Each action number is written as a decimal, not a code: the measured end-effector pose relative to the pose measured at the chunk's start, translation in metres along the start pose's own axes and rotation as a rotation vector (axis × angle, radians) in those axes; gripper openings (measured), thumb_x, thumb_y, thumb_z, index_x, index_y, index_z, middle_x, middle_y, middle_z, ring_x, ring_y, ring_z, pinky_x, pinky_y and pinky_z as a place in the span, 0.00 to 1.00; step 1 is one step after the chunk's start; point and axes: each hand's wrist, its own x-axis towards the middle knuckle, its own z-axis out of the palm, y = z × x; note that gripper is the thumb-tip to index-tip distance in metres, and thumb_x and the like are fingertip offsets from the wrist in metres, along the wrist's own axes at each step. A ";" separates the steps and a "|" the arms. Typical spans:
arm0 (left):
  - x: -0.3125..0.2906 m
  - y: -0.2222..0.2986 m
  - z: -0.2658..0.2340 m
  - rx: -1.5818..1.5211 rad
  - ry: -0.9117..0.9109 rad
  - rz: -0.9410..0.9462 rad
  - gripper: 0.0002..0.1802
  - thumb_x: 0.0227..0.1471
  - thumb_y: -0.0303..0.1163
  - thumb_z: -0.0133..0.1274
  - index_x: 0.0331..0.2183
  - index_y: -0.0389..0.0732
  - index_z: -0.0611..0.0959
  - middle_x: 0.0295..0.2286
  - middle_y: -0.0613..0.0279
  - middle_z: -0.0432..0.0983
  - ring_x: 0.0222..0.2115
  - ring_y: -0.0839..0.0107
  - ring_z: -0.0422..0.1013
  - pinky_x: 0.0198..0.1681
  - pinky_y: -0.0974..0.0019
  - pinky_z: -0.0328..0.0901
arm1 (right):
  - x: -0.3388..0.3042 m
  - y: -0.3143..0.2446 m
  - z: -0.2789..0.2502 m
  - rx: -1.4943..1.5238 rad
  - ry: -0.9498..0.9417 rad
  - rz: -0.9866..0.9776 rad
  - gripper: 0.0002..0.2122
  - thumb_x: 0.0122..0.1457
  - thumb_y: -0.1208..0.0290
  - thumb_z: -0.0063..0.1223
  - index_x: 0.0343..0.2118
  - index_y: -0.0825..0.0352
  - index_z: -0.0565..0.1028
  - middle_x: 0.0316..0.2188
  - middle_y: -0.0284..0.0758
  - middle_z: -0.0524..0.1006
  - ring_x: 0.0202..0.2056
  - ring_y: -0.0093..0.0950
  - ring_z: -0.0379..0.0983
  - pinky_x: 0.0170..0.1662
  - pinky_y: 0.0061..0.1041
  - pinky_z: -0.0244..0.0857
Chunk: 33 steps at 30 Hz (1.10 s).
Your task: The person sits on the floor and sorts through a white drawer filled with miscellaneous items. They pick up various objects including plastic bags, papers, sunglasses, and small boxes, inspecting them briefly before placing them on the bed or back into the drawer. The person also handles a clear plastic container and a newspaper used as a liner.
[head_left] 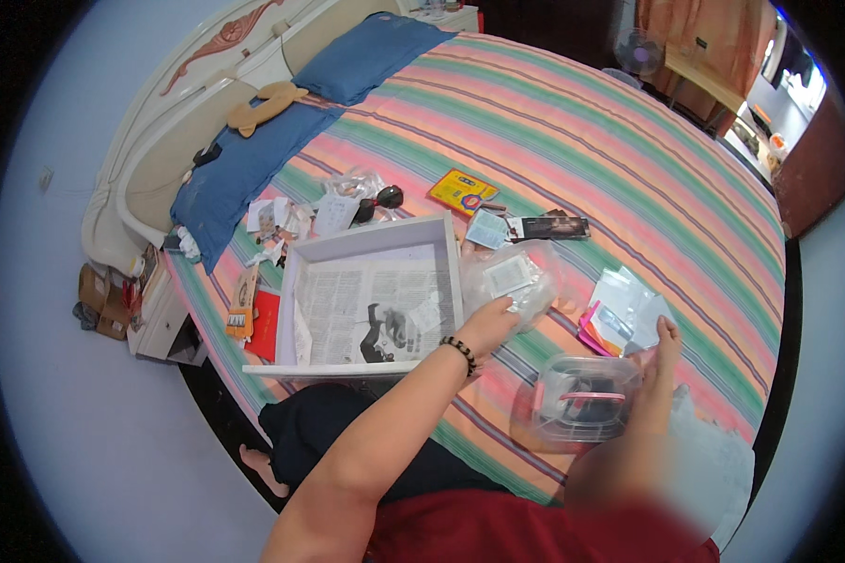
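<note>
My left hand [494, 324], with a dark beaded bracelet on its wrist, is closed on the edge of a crumpled clear plastic bag [546, 296]. A small white card-like item [510, 274] shows in or on that bag. At the right my right hand [667, 343] pinches the edge of a pale plastic sleeve [644, 310], which lies over pink and orange packets [593, 333]. Left of the bag stands a white drawer [451, 267], lined with newspaper [347, 305]. Below the sleeve sits a clear lidded plastic box [546, 413] with a pink-edged handle.
Striped bedding [620, 150] covers the bed. Beyond the drawer lie sunglasses [390, 197], a yellow flat box [462, 191], a dark strip-shaped package [554, 228] and loose papers [336, 214]. A red booklet [266, 324] lies left of the drawer. Blue pillows [371, 58] rest against the headboard.
</note>
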 end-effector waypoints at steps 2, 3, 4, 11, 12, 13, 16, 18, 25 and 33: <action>0.000 -0.005 -0.002 0.158 0.019 0.073 0.18 0.49 0.28 0.47 0.44 0.32 0.73 0.36 0.56 0.72 0.36 0.71 0.69 0.41 0.73 0.63 | -0.010 -0.013 0.011 -0.036 0.014 -0.155 0.09 0.53 0.70 0.55 0.36 0.67 0.75 0.42 0.38 0.69 0.43 0.28 0.64 0.49 0.27 0.57; -0.005 -0.004 -0.003 0.171 0.038 0.117 0.20 0.49 0.28 0.46 0.45 0.32 0.72 0.38 0.53 0.72 0.39 0.68 0.69 0.43 0.71 0.63 | -0.022 -0.029 0.019 0.045 -0.061 -0.184 0.10 0.53 0.70 0.55 0.36 0.68 0.76 0.40 0.37 0.70 0.41 0.26 0.65 0.47 0.25 0.58; -0.012 -0.001 -0.004 0.185 0.051 0.164 0.21 0.49 0.28 0.46 0.46 0.31 0.71 0.41 0.49 0.72 0.41 0.65 0.70 0.45 0.69 0.63 | -0.037 -0.048 0.028 0.127 -0.129 -0.213 0.10 0.53 0.70 0.55 0.36 0.69 0.76 0.39 0.37 0.71 0.39 0.24 0.66 0.44 0.23 0.60; -0.038 0.000 -0.124 0.235 0.276 0.205 0.14 0.52 0.30 0.45 0.40 0.34 0.76 0.35 0.54 0.76 0.35 0.69 0.73 0.39 0.69 0.66 | -0.125 -0.106 0.120 0.139 -0.809 0.042 0.10 0.54 0.74 0.52 0.38 0.72 0.74 0.25 0.31 0.75 0.24 0.18 0.67 0.28 0.16 0.62; -0.047 -0.004 -0.142 0.283 0.347 0.200 0.14 0.52 0.31 0.45 0.39 0.35 0.76 0.34 0.54 0.76 0.34 0.67 0.73 0.39 0.68 0.66 | -0.130 -0.106 0.132 0.120 -0.828 0.089 0.12 0.54 0.73 0.52 0.40 0.71 0.73 0.27 0.33 0.75 0.26 0.19 0.70 0.30 0.17 0.63; -0.057 -0.007 -0.157 0.389 0.383 0.172 0.14 0.52 0.32 0.45 0.39 0.36 0.76 0.35 0.54 0.76 0.34 0.65 0.73 0.39 0.67 0.66 | -0.135 -0.107 0.143 0.087 -0.866 0.081 0.13 0.54 0.72 0.53 0.41 0.71 0.73 0.27 0.33 0.76 0.27 0.20 0.70 0.31 0.17 0.64; -0.088 -0.014 -0.190 0.686 0.454 0.081 0.15 0.51 0.34 0.44 0.39 0.39 0.77 0.36 0.53 0.76 0.35 0.59 0.73 0.39 0.63 0.66 | -0.134 -0.102 0.164 -0.142 -0.908 -0.042 0.15 0.53 0.72 0.53 0.43 0.70 0.72 0.31 0.36 0.76 0.32 0.25 0.72 0.37 0.23 0.66; -0.113 -0.014 -0.204 0.860 0.466 0.022 0.16 0.51 0.35 0.44 0.40 0.41 0.77 0.36 0.53 0.75 0.36 0.56 0.72 0.40 0.60 0.65 | -0.139 -0.097 0.172 -0.312 -0.835 -0.300 0.16 0.52 0.72 0.53 0.45 0.69 0.71 0.36 0.38 0.74 0.37 0.30 0.71 0.43 0.27 0.64; -0.144 -0.021 -0.206 1.103 0.441 -0.252 0.18 0.50 0.40 0.37 0.29 0.39 0.79 0.30 0.49 0.75 0.33 0.50 0.71 0.38 0.52 0.64 | -0.185 -0.129 0.188 -0.506 -0.656 -0.979 0.17 0.47 0.74 0.55 0.43 0.64 0.72 0.44 0.41 0.70 0.46 0.39 0.65 0.50 0.33 0.58; -0.140 -0.018 -0.203 1.092 0.565 -0.226 0.15 0.48 0.38 0.41 0.28 0.39 0.79 0.27 0.48 0.75 0.30 0.50 0.71 0.36 0.52 0.65 | -0.270 -0.107 0.273 -1.107 -1.613 -1.070 0.42 0.37 0.56 0.64 0.58 0.58 0.55 0.58 0.46 0.52 0.58 0.43 0.50 0.57 0.45 0.48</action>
